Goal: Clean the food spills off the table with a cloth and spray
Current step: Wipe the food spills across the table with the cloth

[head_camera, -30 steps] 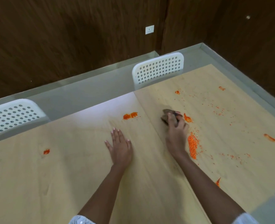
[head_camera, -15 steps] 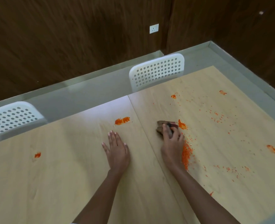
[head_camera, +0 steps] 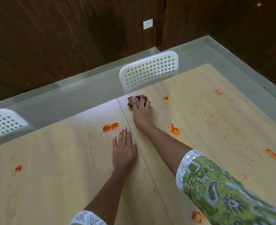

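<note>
My right hand [head_camera: 142,109] grips a crumpled brown cloth [head_camera: 130,101] and presses it on the light wooden table [head_camera: 53,176] near the far edge, just right of the seam. My left hand [head_camera: 123,148] lies flat on the table, fingers straight, holding nothing. Orange food spills mark the table: a smear [head_camera: 110,127] just beyond my left fingertips, a splat [head_camera: 174,129] right of my right wrist, a blotch [head_camera: 166,98] right of the cloth, and scattered specks [head_camera: 212,119] further right. No spray bottle is in view.
More orange spots lie at the left [head_camera: 18,168], far right [head_camera: 273,154], back right [head_camera: 218,92] and near my right sleeve [head_camera: 198,216]. Two white perforated chairs [head_camera: 150,70] [head_camera: 2,124] stand at the far table edge. A dark wooden wall rises behind.
My right hand has pushed the cloth away from me to the far table edge. The orange pile that lay beside it is gone, leaving a splat. My left hand has stayed flat.
</note>
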